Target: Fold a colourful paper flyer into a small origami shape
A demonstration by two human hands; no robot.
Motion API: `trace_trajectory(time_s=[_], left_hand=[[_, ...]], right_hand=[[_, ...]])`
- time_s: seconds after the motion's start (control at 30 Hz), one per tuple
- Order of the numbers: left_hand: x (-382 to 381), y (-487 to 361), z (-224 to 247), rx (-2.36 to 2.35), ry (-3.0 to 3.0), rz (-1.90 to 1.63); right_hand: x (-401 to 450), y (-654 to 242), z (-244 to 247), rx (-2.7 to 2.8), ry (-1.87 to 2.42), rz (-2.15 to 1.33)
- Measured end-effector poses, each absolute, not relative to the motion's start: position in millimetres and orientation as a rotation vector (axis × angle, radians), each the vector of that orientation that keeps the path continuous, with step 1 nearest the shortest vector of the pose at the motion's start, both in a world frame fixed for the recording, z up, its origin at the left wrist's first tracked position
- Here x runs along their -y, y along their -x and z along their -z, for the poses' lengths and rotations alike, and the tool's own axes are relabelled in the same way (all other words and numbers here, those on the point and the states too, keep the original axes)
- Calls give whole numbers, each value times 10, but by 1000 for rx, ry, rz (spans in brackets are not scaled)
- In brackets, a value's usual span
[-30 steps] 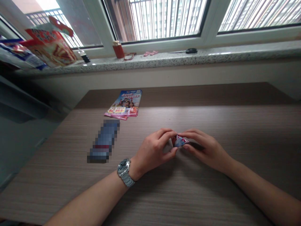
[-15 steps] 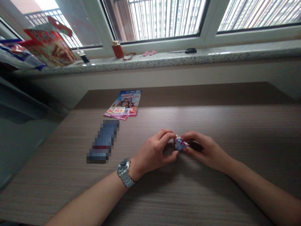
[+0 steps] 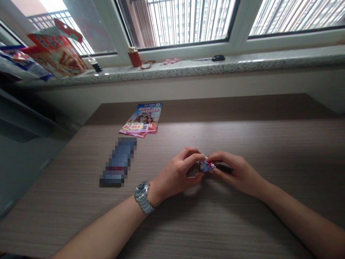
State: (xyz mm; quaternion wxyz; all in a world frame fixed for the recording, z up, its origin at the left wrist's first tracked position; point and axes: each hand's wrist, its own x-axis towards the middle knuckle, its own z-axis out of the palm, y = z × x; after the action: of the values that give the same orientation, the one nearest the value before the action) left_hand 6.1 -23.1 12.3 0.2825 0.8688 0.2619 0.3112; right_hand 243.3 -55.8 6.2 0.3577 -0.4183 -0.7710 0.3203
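Between my two hands is a small piece of folded printed paper, blue, white and red, roughly triangular. My left hand, with a metal watch on its wrist, grips the paper's left side between thumb and fingers. My right hand pinches the paper's right corner between thumb and forefinger. Both hands are just above the wooden table. Part of the paper is hidden behind my fingertips.
Printed flyers lie at the table's back left, with a blurred dark flat object nearer me. On the stone windowsill are a red lighter, pink bits, black-handled scissors and a red food bag.
My left fingers have shifted slightly right over the top of the paper, covering more of it. My right hand has barely moved, and the other things stay in place.
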Motion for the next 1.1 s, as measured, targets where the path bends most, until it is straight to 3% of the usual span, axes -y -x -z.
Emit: trace_trajectory(time_s=[0.43, 1.1], left_hand=[[202, -33, -87, -772, -2263, -749], [230, -69, -68, -850, -2055, -803]], right_hand=[[560, -2449, -36, 2028, 1123, -696], [608, -2340, 6, 1658, 1113, -1156]])
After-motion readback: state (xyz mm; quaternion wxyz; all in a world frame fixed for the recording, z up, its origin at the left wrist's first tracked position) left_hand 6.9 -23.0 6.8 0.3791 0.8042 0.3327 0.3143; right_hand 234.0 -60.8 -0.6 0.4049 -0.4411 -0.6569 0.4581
